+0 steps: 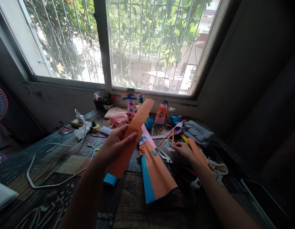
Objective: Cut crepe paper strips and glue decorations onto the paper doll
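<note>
My left hand is closed around a long orange crepe paper strip, raised and slanting over the table with the thumb on top. Among paper scraps on the right, my right hand pinches a narrow orange paper strip between its fingertips. Between my hands lies a paper dress shape of orange and blue crepe paper, with a small orange bow near its top. Scissors rest beside it, close to my right hand. Under the raised strip, a blue paper piece is partly hidden.
Toward the window stand a tall paper figure and a shorter orange and pink one. A power strip and looping white cable occupy the left. Grey folded cloth and a phone are at the right.
</note>
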`<state>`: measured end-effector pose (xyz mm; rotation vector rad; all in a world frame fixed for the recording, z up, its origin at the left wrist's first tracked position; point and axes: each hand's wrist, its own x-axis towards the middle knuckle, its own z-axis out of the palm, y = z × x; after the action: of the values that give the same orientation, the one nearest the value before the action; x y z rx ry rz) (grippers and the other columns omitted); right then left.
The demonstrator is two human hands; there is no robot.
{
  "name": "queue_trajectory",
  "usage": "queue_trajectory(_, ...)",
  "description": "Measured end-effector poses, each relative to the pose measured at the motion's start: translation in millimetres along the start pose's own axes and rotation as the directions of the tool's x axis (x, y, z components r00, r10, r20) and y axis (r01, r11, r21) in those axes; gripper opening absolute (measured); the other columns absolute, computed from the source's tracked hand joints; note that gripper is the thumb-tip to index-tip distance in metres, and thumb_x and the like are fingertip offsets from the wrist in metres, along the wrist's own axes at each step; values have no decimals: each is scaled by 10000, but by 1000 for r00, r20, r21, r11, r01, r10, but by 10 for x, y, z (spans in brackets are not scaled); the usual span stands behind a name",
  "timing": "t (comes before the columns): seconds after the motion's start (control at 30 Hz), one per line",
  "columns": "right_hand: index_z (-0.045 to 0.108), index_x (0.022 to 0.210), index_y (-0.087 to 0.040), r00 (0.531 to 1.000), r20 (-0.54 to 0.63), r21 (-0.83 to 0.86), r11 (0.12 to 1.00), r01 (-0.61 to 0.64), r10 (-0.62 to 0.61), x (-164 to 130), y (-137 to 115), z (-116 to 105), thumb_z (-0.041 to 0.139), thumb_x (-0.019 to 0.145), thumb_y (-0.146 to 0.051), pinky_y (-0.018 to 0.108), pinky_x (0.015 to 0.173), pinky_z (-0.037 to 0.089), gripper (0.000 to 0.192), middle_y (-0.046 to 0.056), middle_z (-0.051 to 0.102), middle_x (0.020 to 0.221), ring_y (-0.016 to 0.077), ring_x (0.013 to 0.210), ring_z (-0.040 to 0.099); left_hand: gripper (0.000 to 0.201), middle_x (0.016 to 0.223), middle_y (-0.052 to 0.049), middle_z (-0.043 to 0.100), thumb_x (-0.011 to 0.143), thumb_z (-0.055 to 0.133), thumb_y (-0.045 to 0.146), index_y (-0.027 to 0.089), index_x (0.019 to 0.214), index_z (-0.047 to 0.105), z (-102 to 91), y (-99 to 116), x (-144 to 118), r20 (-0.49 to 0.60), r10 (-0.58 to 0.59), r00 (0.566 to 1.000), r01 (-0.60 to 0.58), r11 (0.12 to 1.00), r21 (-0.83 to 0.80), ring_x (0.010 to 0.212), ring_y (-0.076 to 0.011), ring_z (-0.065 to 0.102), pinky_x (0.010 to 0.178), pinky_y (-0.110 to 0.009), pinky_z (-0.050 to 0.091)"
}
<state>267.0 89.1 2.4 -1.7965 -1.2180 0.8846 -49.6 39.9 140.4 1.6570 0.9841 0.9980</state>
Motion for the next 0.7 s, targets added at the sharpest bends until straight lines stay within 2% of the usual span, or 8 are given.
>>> queue_trajectory(0.07,613,1002,-147,999,8,-60,997,-46,47,155,-38,70,569,870,-269,342,707,524,186,45,623,1043,190,848,617,343,838,-31,596,786,581,449,170,981,541,1,11,-20,4,15,1000,-15,1000,-3,686,-163,581,545,-225,450)
queue_trajectory(0.17,593,1065,-146,995,-3,-97,990,-99,99,319,-90,119,569,871,-274,367,740,523,234,63,603,1101,209,896,611,334,884,-41,605,807,566,443,175,1005,541,5,6,-43,14,22,1000,-23,1000,16,743,-174,594,581,-232,467)
queue_trajectory(0.3,592,1054,-154,997,-12,-36,997,-72,72,321,-176,105,557,880,-274,358,740,520,215,65,605,1086,197,884,611,346,957,-54,605,821,553,443,176,1041,535,-21,-25,-45,19,49,999,-50,997,57,825,-190,595,656,-254,480)
queue_trajectory(0.43,614,920,-132,995,45,145,986,84,-92,-43,-367,144,562,864,-346,294,615,491,227,24,629,879,140,689,593,311,988,-47,590,827,546,412,174,1028,542,40,-46,-8,62,104,993,-107,993,45,914,-204,566,734,-259,468)
queue_trajectory(0.5,649,862,-135,975,109,277,948,159,-195,-341,-490,182,550,803,-527,267,558,442,409,17,616,764,121,574,536,269,942,-32,585,839,532,390,171,995,546,140,-49,6,151,101,983,-106,994,28,893,-189,556,721,-241,452)
queue_trajectory(0.6,676,918,-158,929,200,434,878,201,-312,-802,-644,216,512,644,-748,267,498,380,672,37,627,762,136,537,516,225,865,-12,563,852,515,363,163,950,550,337,-62,5,277,89,957,-109,992,58,815,-160,531,680,-226,422)
queue_trajectory(0.63,679,899,-162,919,210,467,860,205,-333,-931,-676,215,509,627,-763,268,496,368,681,42,629,756,138,531,512,210,847,-7,553,856,507,353,161,925,554,401,-73,1,313,92,945,-125,989,85,796,-154,518,675,-227,412)
queue_trajectory(0.7,680,834,-166,909,220,539,821,188,-353,-1128,-704,197,613,674,-637,268,516,360,502,18,600,636,134,516,484,195,811,0,528,862,495,342,156,856,553,506,-106,0,372,98,923,-165,974,153,761,-143,492,658,-229,392)
